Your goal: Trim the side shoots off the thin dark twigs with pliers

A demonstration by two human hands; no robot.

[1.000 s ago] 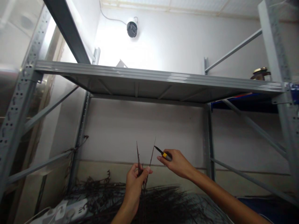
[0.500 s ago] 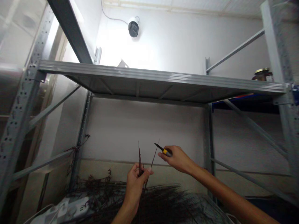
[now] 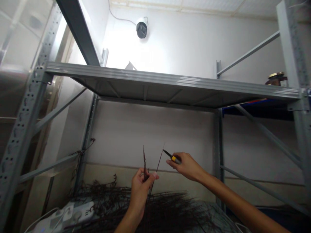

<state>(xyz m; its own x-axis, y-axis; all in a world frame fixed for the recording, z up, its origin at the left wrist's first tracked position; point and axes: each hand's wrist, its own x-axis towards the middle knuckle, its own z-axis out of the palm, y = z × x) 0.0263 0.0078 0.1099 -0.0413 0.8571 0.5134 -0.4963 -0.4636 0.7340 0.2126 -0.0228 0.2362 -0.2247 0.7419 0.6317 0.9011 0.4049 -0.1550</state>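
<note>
My left hand (image 3: 141, 184) is closed around a few thin, dark reddish-brown twigs (image 3: 144, 161), pinched between thumb and fingers. They point upward, and one separate twig (image 3: 159, 161) leans out to the right. My right hand (image 3: 187, 165) grips a slim tool (image 3: 173, 158) with a black pointed tip and a yellow-and-grey handle; its exact kind is unclear. That tip lies close beside the upper part of the leaning twig; whether they touch I cannot tell. Under my hands spreads a large heap of similar dark twigs (image 3: 175, 207).
A grey metal shelf (image 3: 145, 76) spans above my hands, held by perforated uprights (image 3: 26, 97). Jars (image 3: 277, 79) stand at its right end. A white power strip (image 3: 73, 215) with cables lies at lower left. A camera (image 3: 142, 29) hangs on the wall.
The view has shifted slightly, so the shelf sits a little further right. The tool's tip, earlier crossing the leaning twig, is now nearer its right side. Both hands keep their grips.
</note>
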